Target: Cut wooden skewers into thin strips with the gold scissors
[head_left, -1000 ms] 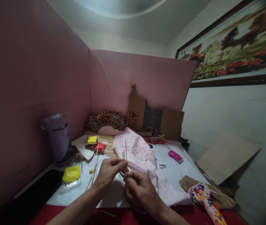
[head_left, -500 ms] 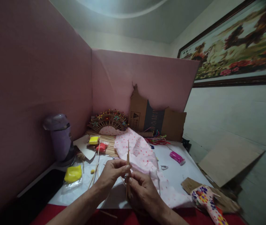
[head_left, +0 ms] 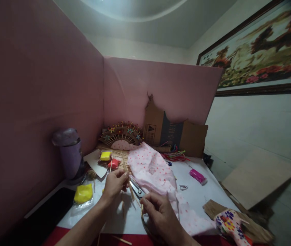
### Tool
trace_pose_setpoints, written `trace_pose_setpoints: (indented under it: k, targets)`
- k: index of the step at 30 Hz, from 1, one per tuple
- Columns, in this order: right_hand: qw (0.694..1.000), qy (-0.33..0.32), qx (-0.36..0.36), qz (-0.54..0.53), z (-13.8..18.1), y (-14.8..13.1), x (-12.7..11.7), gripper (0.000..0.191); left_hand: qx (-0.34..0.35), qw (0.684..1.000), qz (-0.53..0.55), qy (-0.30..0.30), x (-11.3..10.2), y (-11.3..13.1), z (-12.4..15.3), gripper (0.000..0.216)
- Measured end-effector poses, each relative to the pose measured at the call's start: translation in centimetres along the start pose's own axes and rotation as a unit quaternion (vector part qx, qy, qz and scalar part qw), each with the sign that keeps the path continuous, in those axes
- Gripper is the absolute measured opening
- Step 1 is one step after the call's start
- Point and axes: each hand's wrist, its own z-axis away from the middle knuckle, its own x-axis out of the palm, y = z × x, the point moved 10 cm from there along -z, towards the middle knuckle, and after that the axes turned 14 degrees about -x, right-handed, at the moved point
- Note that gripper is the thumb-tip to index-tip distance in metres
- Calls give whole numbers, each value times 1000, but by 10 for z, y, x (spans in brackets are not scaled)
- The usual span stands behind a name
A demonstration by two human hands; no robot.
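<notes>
My left hand (head_left: 116,184) pinches a few thin wooden sticks (head_left: 131,192) between thumb and fingers, and they tilt, with ends showing above and below the grip. My right hand (head_left: 159,210) is closed around a pair of scissors (head_left: 138,192). The metal blades point up and left, with their tips close beside the sticks at my left fingertips. Whether the blades touch the sticks cannot be made out. Just beyond the hands lies a crumpled pink cloth with red dots (head_left: 152,167).
At the left stand a purple cup (head_left: 71,157) and a yellow clay packet (head_left: 83,194). A decorated fan-shaped piece (head_left: 122,136) and torn cardboard (head_left: 194,138) lean at the back. A magenta packet (head_left: 197,176) and a flower-patterned object (head_left: 229,222) lie to the right.
Both hands were together on the upright sticks. Now the left hand has moved left with tilted sticks, and the scissors in my right hand show clearly against them. The view has shifted slightly.
</notes>
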Motion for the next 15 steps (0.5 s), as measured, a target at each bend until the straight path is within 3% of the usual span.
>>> trace_pose_setpoints:
  k: [4,8,11,15]
  targets:
    - [994,-28,-50,89,0,-13,1,29,-11,994,-74,75,-20,-4,-9,20]
    - [987,-44,-79,132,0,-21,2,27,28,985,-107,136,-34,9,-7,13]
    - [983,-42,-93,151,0,-23,2,28,37,990,-16,138,-39,23,-9,13]
    - [972,-12,-138,192,0,-34,-6,22,-17,989,83,121,-38,44,-36,14]
